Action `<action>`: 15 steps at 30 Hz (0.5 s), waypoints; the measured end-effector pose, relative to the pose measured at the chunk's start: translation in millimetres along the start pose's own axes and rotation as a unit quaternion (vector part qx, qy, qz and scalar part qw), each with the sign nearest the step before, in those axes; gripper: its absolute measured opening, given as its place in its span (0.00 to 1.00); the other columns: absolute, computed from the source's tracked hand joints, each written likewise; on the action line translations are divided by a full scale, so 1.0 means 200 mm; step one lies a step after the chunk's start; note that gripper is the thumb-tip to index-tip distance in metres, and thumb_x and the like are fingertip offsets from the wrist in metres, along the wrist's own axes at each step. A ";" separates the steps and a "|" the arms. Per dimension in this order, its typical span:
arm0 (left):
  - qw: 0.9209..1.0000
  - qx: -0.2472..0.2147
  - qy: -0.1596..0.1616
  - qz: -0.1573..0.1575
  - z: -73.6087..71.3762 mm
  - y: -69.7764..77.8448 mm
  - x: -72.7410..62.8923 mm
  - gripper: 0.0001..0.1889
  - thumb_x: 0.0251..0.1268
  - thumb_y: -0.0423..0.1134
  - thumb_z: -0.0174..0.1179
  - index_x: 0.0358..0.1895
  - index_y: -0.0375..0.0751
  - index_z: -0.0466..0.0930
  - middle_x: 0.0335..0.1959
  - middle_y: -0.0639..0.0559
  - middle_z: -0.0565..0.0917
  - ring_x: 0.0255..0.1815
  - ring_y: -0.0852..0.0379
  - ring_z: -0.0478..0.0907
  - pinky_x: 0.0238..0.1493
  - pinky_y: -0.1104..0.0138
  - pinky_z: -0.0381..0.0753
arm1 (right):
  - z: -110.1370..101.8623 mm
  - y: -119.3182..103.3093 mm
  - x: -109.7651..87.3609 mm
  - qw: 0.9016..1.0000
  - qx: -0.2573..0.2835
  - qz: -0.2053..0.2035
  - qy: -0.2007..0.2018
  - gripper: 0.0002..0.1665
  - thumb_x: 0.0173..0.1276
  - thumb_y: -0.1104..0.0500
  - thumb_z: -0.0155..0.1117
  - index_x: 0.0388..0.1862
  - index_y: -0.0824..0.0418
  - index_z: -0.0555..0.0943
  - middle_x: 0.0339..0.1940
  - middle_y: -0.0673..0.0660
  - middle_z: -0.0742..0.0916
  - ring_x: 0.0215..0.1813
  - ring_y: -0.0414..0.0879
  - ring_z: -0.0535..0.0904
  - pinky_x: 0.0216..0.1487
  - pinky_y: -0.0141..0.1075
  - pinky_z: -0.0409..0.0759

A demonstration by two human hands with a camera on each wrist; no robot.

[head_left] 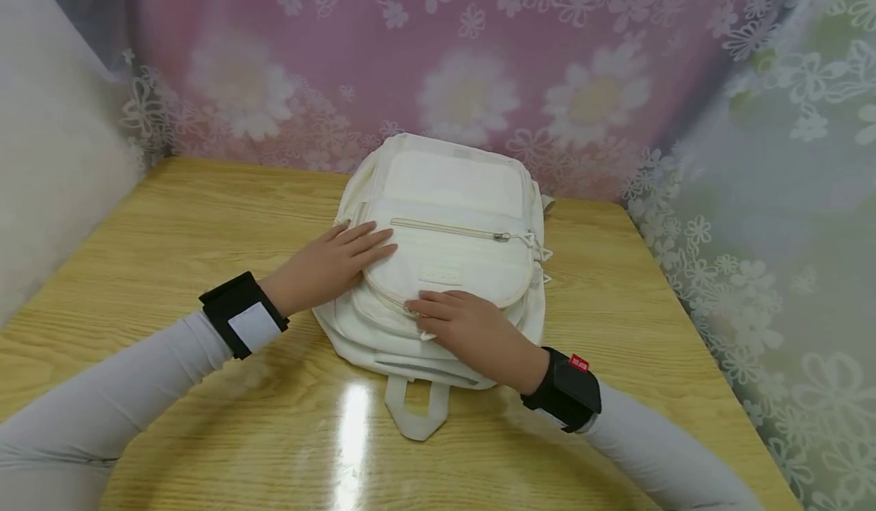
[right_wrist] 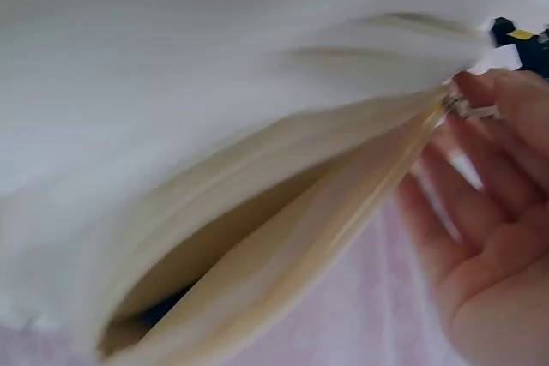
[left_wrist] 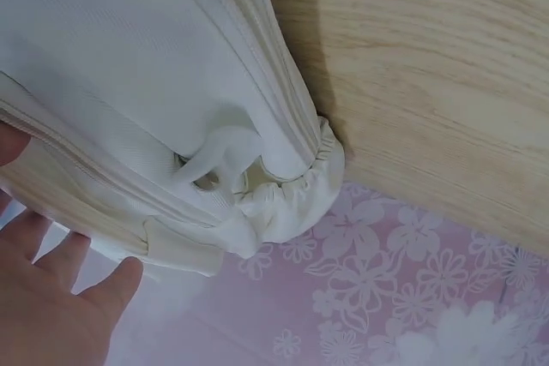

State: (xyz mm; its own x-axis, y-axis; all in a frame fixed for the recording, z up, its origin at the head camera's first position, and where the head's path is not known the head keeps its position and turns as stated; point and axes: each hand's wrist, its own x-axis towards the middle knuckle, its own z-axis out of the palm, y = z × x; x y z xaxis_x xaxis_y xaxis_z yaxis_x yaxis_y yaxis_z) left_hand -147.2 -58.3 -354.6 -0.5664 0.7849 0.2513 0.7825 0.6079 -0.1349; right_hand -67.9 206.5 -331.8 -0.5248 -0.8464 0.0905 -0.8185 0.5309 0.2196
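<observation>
A white backpack (head_left: 452, 184) lies on the table with its top loop toward me. My left hand (head_left: 328, 265) rests on the left edge of its front pocket, fingers fairly straight; in the left wrist view the hand (left_wrist: 60, 297) lies along the bag's side. At the pocket's curved seam, my right hand (head_left: 479, 336) pinches a zipper pull (right_wrist: 470, 109) between thumb and forefinger. Seen from the right wrist, the pocket's mouth (right_wrist: 257, 220) gapes behind the slider, with something dark, too little shown to tell, deep inside. The other fingers of that hand lie outside the pocket.
A second zipper (head_left: 448, 230) crosses the upper front of the bag, its pull (head_left: 530, 241) hanging at the right. The carrying loop (head_left: 417, 416) lies on the wooden table (head_left: 239, 199). Flowered curtains (head_left: 383, 62) stand behind and at the right.
</observation>
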 end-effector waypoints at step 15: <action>0.999 -0.033 -0.020 -0.020 0.02 0.01 -0.01 0.28 0.69 0.35 0.52 0.71 0.43 0.58 0.73 0.46 0.58 0.74 0.44 0.54 0.70 0.48 0.58 | 0.04 0.27 -0.45 0.997 -0.035 -0.013 0.065 0.30 0.45 0.65 0.74 0.51 0.55 0.82 0.58 0.50 0.81 0.61 0.49 0.76 0.56 0.43 0.76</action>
State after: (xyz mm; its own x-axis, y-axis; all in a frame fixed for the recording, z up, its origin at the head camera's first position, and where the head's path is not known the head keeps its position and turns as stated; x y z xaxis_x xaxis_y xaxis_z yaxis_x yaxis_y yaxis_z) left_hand -145.5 -57.7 -358.4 -0.6068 0.7648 0.2166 0.7732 0.6311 -0.0621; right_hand -66.2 312.4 -336.8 -0.4656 -0.8601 0.2081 -0.8107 0.5089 0.2894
